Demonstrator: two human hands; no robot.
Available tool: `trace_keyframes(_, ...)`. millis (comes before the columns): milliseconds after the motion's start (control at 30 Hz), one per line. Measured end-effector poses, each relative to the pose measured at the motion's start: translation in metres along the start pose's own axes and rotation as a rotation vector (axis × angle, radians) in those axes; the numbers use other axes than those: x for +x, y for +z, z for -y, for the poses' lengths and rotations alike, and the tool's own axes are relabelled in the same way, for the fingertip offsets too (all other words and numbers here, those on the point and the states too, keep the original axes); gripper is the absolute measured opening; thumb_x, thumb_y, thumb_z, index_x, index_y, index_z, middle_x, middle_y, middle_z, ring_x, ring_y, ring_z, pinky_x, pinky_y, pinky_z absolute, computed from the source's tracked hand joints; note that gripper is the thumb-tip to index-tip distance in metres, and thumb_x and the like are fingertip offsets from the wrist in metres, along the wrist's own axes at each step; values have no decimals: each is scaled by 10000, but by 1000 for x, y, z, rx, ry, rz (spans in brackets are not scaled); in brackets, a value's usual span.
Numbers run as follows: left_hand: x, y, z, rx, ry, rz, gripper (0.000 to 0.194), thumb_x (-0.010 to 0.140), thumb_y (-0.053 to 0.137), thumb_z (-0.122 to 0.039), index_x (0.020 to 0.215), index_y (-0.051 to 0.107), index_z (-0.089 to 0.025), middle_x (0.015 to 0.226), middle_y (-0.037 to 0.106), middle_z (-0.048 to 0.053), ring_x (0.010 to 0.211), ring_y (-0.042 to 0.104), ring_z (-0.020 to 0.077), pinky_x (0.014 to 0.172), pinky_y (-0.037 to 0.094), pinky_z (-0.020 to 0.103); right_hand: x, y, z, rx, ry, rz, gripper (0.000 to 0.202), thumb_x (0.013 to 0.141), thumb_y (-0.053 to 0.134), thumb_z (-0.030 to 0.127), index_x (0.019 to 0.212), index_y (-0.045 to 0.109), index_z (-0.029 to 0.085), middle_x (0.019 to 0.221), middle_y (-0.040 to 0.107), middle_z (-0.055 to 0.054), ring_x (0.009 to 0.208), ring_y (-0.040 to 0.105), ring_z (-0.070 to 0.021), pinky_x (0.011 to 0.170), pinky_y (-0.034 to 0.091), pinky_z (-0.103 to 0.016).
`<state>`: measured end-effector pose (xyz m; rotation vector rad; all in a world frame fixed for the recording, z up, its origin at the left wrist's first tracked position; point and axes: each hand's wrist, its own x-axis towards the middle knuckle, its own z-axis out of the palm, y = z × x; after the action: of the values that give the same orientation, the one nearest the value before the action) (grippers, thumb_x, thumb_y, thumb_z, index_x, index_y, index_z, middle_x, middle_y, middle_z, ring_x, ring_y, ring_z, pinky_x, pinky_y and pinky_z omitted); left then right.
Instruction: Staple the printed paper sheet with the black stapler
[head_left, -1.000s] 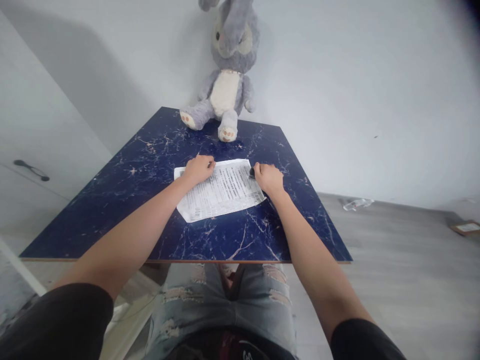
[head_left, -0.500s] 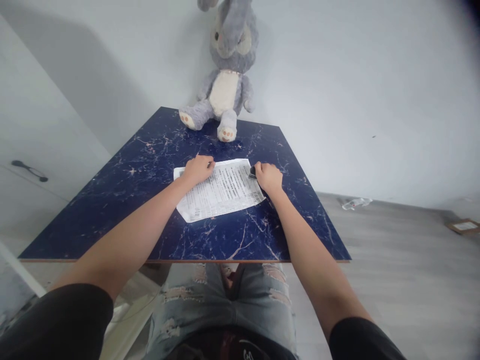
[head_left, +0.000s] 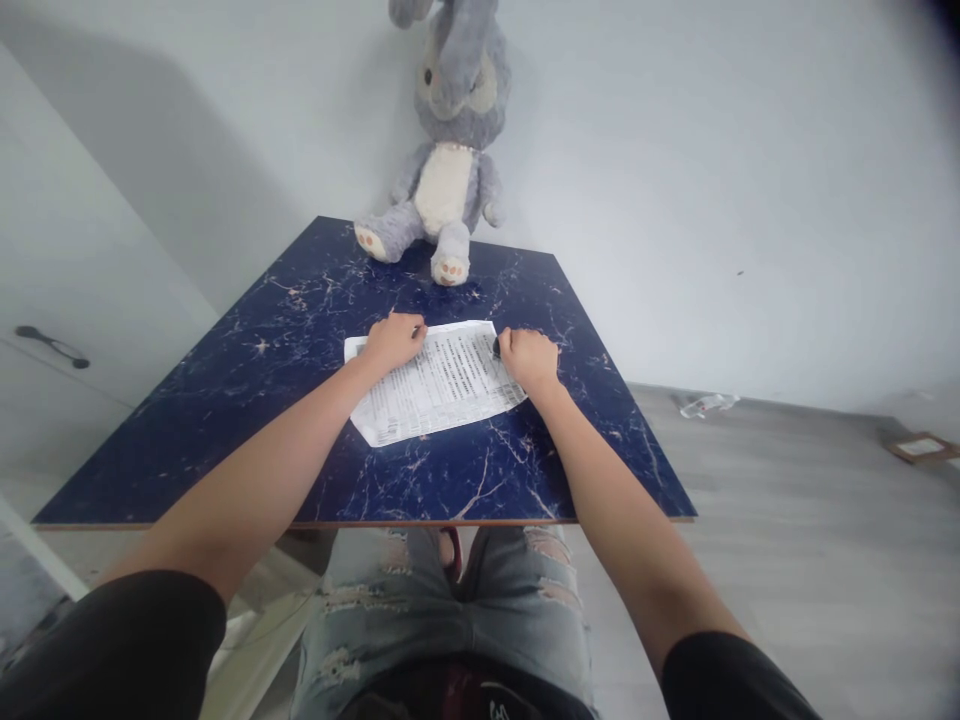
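On the glossy blue marble-patterned table (head_left: 247, 400), the thin, printed paper sheet (head_left: 435, 385) lies under the curled left hand (head_left: 395, 342), while the right hand (head_left: 529, 358), fingers closed around a small dark object (head_left: 496, 348), rests at its edge.

You stand in what appears to be a home room, a plush rabbit (head_left: 450, 190) seated on a blue marbled table (head_left: 247, 400) at center, pale wood-look flooring (head_left: 787, 520) at lower right.
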<state>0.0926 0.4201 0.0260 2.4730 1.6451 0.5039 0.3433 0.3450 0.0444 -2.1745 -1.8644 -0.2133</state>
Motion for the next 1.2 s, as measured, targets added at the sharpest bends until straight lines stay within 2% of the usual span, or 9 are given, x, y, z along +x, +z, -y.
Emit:
trace_keyframes(200, 0, 0, -1, -3, -20, 16, 311, 1010, 469, -310, 1047, 758, -202, 1047, 757, 139, 983, 712, 312, 879, 526, 414, -1, 4, 2, -72, -15, -36, 528, 1062, 357, 318, 970, 812, 67, 956, 787, -213, 902, 752, -277, 807, 529, -318)
trace_keyframes(433, -1, -1, -2, -15, -14, 16, 295, 1012, 482, -295, 1021, 759, -192, 1034, 762, 135, 969, 707, 293, 877, 513, 403, -3, 11, 1, -153, -145, -84, 531, 1069, 324, 278, 928, 791, 69, 966, 773, -210, 916, 727, -288, 811, 495, -343)
trace_keyframes(700, 0, 1, -1, -19, -7, 8, 291, 1005, 486, -280, 1008, 761, -183, 1019, 763, 139, 951, 706, 300, 870, 514, 411, -1, 18, 0, -178, -167, -123, 539, 1075, 315, 264, 923, 787, 52, 945, 768, -216, 898, 727, -305, 798, 494, -369)
trace_keyframes(867, 2, 4, 1, -23, -8, 10, 298, 1009, 482, -290, 1014, 762, -185, 1039, 757, 141, 969, 702, 296, 906, 513, 420, 0, 18, 0, -188, -176, -81, 538, 1085, 314, 264, 958, 788, 41, 985, 765, -224, 968, 716, -319, 849, 488, -385)
trace_keyframes(1067, 3, 5, 1, 23, 2, 14, 317, 1007, 467, -316, 1059, 755, -193, 1056, 759, 141, 992, 702, 312, 928, 519, 448, -4, 13, 7, -196, -182, -9, 566, 1101, 288, 282, 1053, 792, 30, 1083, 740, -269, 1063, 676, -344, 954, 459, -464)
trace_keyframes(1200, 2, 3, 1, 47, 0, 18, 329, 1012, 451, -331, 1071, 750, -207, 1077, 762, 133, 1010, 707, 313, 928, 523, 442, -5, 10, 7, -140, -183, -15, 575, 1107, 261, 287, 1079, 785, 53, 1112, 741, -253, 1107, 661, -344, 976, 454, -457)
